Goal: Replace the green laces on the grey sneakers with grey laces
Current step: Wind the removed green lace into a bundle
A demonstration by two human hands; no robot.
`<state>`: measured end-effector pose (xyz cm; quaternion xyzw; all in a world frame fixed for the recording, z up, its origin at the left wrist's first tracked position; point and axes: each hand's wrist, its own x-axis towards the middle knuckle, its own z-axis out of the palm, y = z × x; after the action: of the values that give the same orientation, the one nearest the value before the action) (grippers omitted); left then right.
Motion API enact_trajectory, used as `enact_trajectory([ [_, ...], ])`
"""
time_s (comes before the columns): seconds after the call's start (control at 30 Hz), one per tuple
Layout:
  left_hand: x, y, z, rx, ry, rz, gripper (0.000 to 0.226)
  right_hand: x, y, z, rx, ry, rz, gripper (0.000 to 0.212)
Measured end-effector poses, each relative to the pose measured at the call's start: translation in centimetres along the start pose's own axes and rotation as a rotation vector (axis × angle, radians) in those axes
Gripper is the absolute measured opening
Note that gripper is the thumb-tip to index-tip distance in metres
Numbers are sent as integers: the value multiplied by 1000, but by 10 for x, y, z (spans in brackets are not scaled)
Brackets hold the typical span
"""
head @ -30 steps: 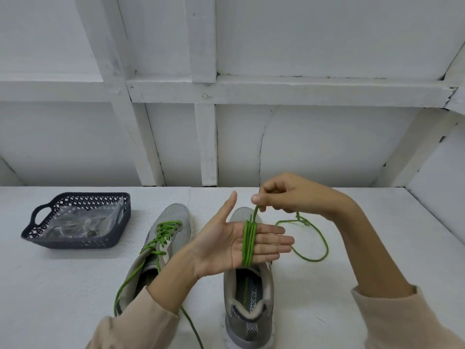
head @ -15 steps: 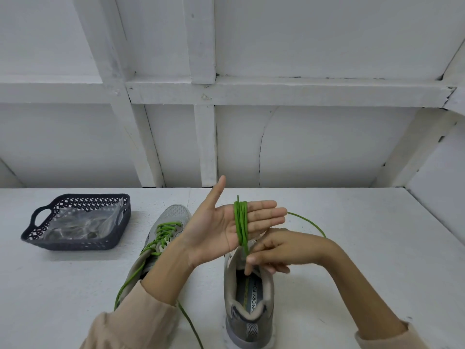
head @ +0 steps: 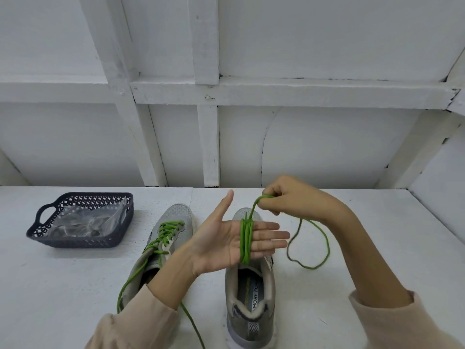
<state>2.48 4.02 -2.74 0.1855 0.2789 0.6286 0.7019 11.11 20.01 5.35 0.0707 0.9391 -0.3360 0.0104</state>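
Holding my left hand (head: 219, 244) flat and palm-up above the white tabletop (head: 402, 235), fingers straight and thumb lifted toward 12 o'clock, I have the loose green cord lace (head: 245, 241) coiled in several turns round the four fingers. The coil's long axis runs 12 to 6 o'clock, square across the fingers, which point to 3 o'clock. My right hand (head: 286, 197) sits at 1 o'clock from the coil, fingers curled and pinching the running strand. It is the nearer hand to the free slack, which hangs in a loop at 3 o'clock off my fingertips. I judge the next turn must pass round the fingers again; only the slack itself could snag it.

Beneath my left hand stands the unlaced grey mesh sneaker (head: 251, 298), toe to 12 o'clock. At its 9 o'clock lies the second grey mesh sneaker (head: 176, 215), green-laced, one end trailing to 6 o'clock. At 10 o'clock, well apart, a dark perforated plastic basket (head: 75, 239) holds clear plastic bags (head: 80, 220); whether grey laces are inside I cannot tell.
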Motion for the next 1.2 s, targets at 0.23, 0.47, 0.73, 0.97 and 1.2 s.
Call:
enact_trajectory([
  [0.23, -1, 11, -4, -12, 52, 85, 100, -44, -23, 35, 26, -460, -185, 27],
  [0.47, -7, 23, 9, -26, -55, 137, 99, -21, 6, 61, 38, -564, -55, 25],
  [0.73, -11, 14, 17, 133, -96, 43, 97, 3, 14, 16, 103, -276, -28, 20],
  [0.97, -6, 3, 12, 89, -40, -19, 100, 4, -5, -4, 112, -220, -42, 29],
  [1.2, -1, -4, 1, 65, 33, -51, 104, -10, -18, 2, 118, -153, -104, 18],
])
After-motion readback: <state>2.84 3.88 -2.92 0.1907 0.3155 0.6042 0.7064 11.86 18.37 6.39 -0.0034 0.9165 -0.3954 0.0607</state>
